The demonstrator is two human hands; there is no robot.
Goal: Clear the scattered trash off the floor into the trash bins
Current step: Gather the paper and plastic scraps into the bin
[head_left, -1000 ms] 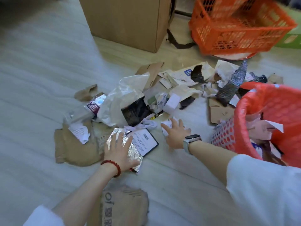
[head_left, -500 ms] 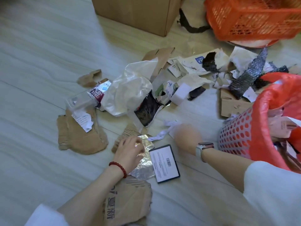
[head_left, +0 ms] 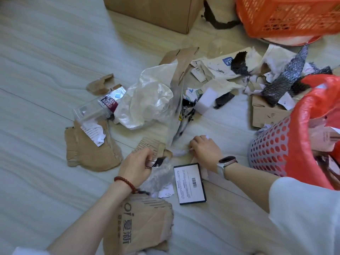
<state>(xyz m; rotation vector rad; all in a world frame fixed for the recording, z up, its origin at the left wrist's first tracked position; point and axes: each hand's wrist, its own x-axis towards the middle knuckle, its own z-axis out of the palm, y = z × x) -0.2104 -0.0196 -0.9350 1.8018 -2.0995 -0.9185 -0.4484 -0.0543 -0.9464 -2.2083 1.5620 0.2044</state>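
Observation:
Trash lies scattered over the pale floor. My left hand (head_left: 137, 165), with a red bead bracelet, is closed on a crumpled silver foil wrapper (head_left: 159, 178) low in the middle. My right hand (head_left: 205, 150), with a watch on the wrist, is closed on white crumpled paper (head_left: 181, 152) just beside it. A black-edged white card with a barcode (head_left: 190, 184) lies between my wrists. A perforated grey bin lined with a red bag (head_left: 272, 151) stands at the right, holding paper scraps.
A white plastic bag (head_left: 149, 105), a clear soda bottle (head_left: 95, 109), brown cardboard pieces (head_left: 88, 153) and torn packaging (head_left: 222, 69) lie beyond my hands. An orange crate (head_left: 290, 15) and a cardboard box (head_left: 156, 11) stand at the back. A printed cardboard piece (head_left: 139, 225) lies by my left arm.
My left hand went from lying flat on the foil to closing around it. My right hand curled shut on the white paper. The view moved closer to the trash.

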